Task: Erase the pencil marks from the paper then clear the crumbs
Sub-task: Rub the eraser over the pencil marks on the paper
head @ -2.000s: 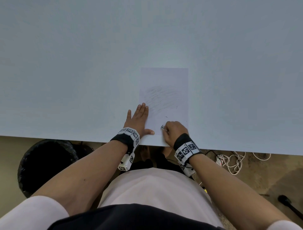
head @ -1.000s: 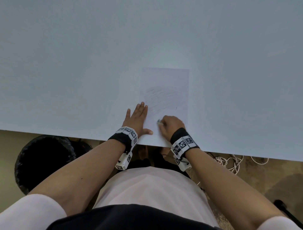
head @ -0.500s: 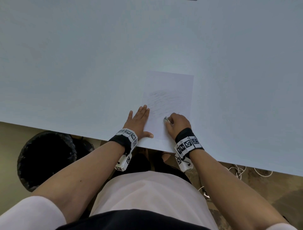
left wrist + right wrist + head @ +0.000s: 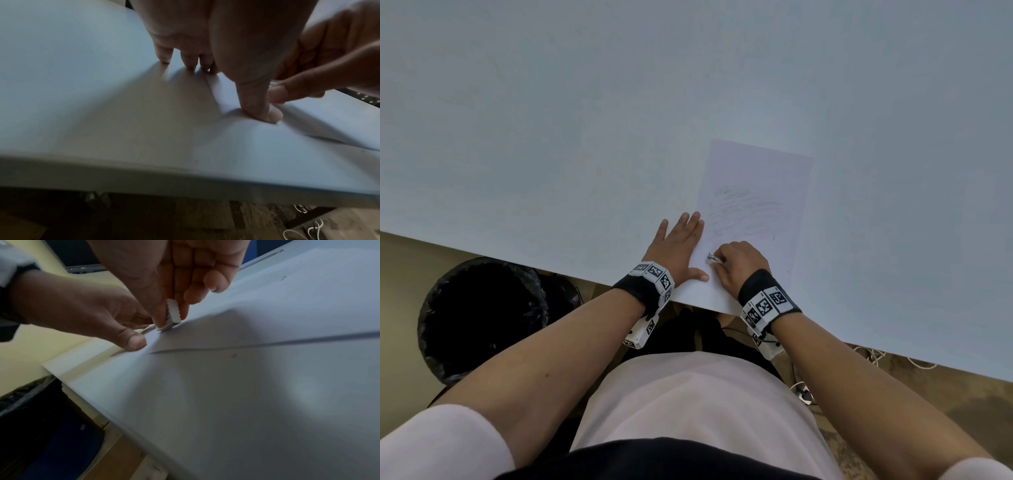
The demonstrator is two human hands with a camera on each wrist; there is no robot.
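Note:
A white sheet of paper [image 4: 756,192] lies on the pale table [image 4: 551,120] near its front edge, with faint grey pencil scribbles [image 4: 743,212] across its middle. My left hand [image 4: 678,246] lies flat with straight fingers on the sheet's left edge, its thumb [image 4: 259,107] pressing the paper [image 4: 308,116] down. My right hand [image 4: 736,263] pinches a small white eraser [image 4: 711,258] and holds it against the lower left part of the sheet. In the right wrist view the ridged eraser [image 4: 172,314] touches the paper [image 4: 287,305] beside my left hand [image 4: 86,311].
A round bin lined with a black bag [image 4: 482,318] stands on the floor under the table's front edge at the left. White cables [image 4: 869,356] lie on the floor at the right. The table stretches bare far behind the sheet.
My right hand with the eraser has shifted back and forth over the lower part of the sheet, now at its lower left. The left hand stays pressed on the paper's edge.

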